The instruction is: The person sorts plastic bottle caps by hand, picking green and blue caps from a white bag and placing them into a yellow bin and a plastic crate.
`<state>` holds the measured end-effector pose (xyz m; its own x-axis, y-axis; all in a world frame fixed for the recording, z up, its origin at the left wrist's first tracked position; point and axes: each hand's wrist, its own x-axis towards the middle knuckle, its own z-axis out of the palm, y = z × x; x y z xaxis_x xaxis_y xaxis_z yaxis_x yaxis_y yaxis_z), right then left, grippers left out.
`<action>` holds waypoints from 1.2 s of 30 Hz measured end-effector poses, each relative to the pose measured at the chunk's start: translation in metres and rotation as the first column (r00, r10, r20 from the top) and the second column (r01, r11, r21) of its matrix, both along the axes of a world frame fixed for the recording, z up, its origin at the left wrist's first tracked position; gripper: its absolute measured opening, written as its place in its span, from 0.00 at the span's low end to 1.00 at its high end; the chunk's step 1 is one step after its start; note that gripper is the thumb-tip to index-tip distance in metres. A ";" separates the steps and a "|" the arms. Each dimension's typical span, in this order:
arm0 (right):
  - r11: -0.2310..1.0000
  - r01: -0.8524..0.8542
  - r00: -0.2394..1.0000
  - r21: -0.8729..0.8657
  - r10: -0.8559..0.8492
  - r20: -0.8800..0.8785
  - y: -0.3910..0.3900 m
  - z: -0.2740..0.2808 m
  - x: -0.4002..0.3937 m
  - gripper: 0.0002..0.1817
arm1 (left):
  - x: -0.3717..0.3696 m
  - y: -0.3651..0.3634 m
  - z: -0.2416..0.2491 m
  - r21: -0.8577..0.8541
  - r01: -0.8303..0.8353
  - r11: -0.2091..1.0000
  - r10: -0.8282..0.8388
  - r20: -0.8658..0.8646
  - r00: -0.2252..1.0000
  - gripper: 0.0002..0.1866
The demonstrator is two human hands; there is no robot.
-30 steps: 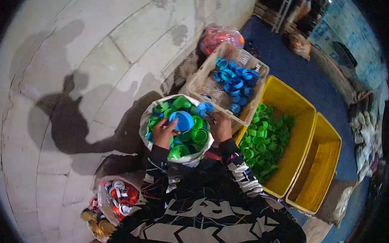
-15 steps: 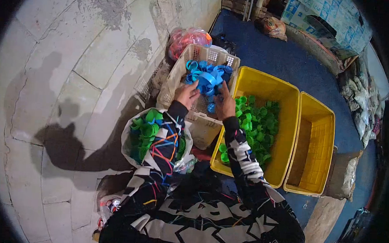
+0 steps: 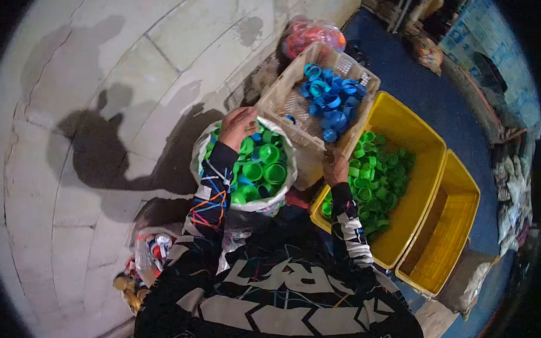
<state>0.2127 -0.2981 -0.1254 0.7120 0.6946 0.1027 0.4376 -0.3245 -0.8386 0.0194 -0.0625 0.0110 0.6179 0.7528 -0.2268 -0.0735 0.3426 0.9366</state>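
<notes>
My left hand (image 3: 239, 128) is above the rim of a white sack (image 3: 290, 170), its fingers bent together; what they hold, if anything, I cannot make out. Inside the sack lie green plastic caps (image 3: 253, 170) with some blue ones mixed in. My right hand (image 3: 336, 167) is at the near right corner of a pale plastic crate (image 3: 291, 100), beside a large yellow bin (image 3: 426, 136); its fingers are mostly hidden and blurred. Blue plastic caps (image 3: 331, 102) are heaped in the crate. More green caps (image 3: 375, 185) fill part of the yellow bin.
A second, smaller yellow bin (image 3: 443, 219) stands right of the large one. Behind the crate is a clear bag of reddish things (image 3: 312, 38). A block wall (image 3: 161, 49) rises on the left. Another plastic bag (image 3: 155, 251) lies at the lower left.
Both hands have left the blue caps in the crate. My left hand moved left and down to the sack; my right hand came back to the crate's near corner. The view shifted.
</notes>
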 end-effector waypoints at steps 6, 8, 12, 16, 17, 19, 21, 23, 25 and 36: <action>0.973 -0.233 0.952 -0.002 0.228 0.205 0.014 0.018 -0.069 0.15 | -0.097 -0.002 -0.018 0.733 0.117 0.670 0.106 -0.250 0.962 0.15; 0.954 -0.295 0.929 -0.059 0.301 0.217 0.024 0.023 -0.084 0.17 | -0.120 -0.013 -0.021 0.703 0.178 0.688 0.168 -0.394 0.904 0.15; 0.891 -0.329 0.818 -0.312 0.434 0.378 0.049 0.039 -0.090 0.19 | -0.145 -0.043 -0.022 0.679 0.315 0.663 0.189 -0.559 0.807 0.21; 0.894 -0.232 0.674 -0.382 0.431 0.600 0.078 0.012 -0.082 0.20 | -0.149 -0.062 -0.050 0.750 0.396 0.529 0.268 -0.591 0.761 0.22; 0.878 -0.241 0.687 -0.414 0.455 0.566 0.082 0.006 -0.079 0.19 | -0.150 -0.063 -0.059 0.775 0.419 0.473 0.309 -0.591 0.745 0.22; 0.844 -0.256 0.713 -0.472 0.494 0.497 0.088 0.008 -0.075 0.17 | -0.148 -0.063 -0.056 0.756 0.382 0.531 0.253 -0.572 0.780 0.17; 0.889 -0.294 0.729 -0.352 0.447 0.518 0.087 0.011 -0.074 0.14 | -0.149 -0.064 -0.049 0.745 0.362 0.561 0.300 -0.590 0.750 0.14; 0.908 -0.333 0.769 -0.255 0.418 0.484 0.085 0.016 -0.073 0.14 | -0.152 -0.063 -0.042 0.774 0.252 0.581 0.345 -0.515 0.785 0.13; 0.914 -0.362 0.821 -0.180 0.405 0.402 0.081 0.031 -0.073 0.12 | -0.152 -0.063 -0.029 0.785 0.165 0.597 0.377 -0.456 0.806 0.11; 0.983 -0.115 0.933 0.140 0.059 0.354 -0.005 0.066 -0.066 0.11 | -0.044 -0.101 -0.005 0.771 0.270 0.577 0.140 -0.419 0.897 0.08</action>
<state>0.1462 -0.3033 -0.0590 0.5494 0.7074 0.4447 0.7311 -0.1494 -0.6657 -0.0249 -0.1631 0.0061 0.6784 0.7032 0.2127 0.3540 -0.5666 0.7441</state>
